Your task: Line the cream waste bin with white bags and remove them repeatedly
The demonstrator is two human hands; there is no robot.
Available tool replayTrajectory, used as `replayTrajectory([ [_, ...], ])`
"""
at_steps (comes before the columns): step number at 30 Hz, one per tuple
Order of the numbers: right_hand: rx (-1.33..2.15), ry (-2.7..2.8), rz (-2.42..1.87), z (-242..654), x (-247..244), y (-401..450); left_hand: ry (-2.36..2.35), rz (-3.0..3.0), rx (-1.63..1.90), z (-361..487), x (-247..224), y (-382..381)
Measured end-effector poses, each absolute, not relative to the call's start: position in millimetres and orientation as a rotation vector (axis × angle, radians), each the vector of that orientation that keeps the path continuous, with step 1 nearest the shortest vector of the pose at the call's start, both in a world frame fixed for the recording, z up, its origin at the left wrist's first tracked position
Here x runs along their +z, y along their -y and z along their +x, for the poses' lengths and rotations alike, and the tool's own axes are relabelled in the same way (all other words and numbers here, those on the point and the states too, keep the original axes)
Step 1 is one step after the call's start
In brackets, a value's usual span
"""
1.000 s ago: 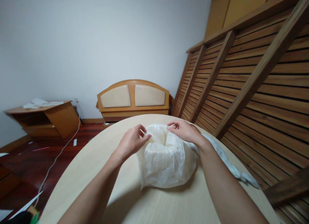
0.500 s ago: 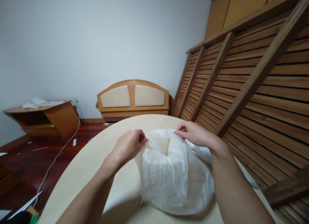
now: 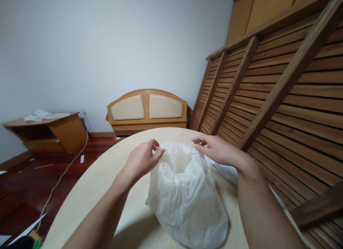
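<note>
A thin white drawstring-like bag [image 3: 187, 202], crumpled and slightly see-through, stands on the round pale table [image 3: 102, 191] with its mouth gaping upward. At the left side of the mouth is my left hand [image 3: 142, 159], thumb apart from the curled fingers, the thumb tip close to the rim. My right hand [image 3: 218, 150] hovers by the right rim, fingers stretched and parted from the thumb. Neither hand visibly pinches the fabric; whether the fingertips touch it I cannot tell. What lies inside the bag is hidden.
More white material [image 3: 227, 173] lies on the table behind my right wrist. A large slatted wooden frame [image 3: 268, 98] leans along the right. Beyond the table stand a padded headboard [image 3: 147, 107] and a low cabinet [image 3: 61, 136]. A white cable [image 3: 63, 174] crosses the floor.
My fingers have loosened from the bag's rim on both sides. The bag's mouth has opened wider and its body has shifted left and nearer to me.
</note>
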State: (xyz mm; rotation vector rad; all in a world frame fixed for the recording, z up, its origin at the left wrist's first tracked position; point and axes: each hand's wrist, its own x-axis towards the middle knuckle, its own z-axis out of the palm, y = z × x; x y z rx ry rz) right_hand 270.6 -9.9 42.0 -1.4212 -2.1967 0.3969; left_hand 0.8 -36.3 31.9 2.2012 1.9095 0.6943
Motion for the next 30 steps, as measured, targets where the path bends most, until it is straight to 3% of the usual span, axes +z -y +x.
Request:
replayTrajectory([
  [8,0.395,2.274,-1.373,252,36,1,-1.762,2.246,0.696,-5,33,42],
  [15,0.136,2.156,-1.701,267,32,0,-2.068,2.272,0.762,-9,36,41],
  [20,0.214,2.141,-1.435,259,32,-1,-1.759,2.276,0.936,2,30,43],
  [24,0.421,2.183,-1.199,247,31,-5,-1.571,2.237,0.796,10,17,39],
  [30,0.515,2.419,-1.273,242,17,-10,-1.592,2.213,0.585,8,6,30],
])
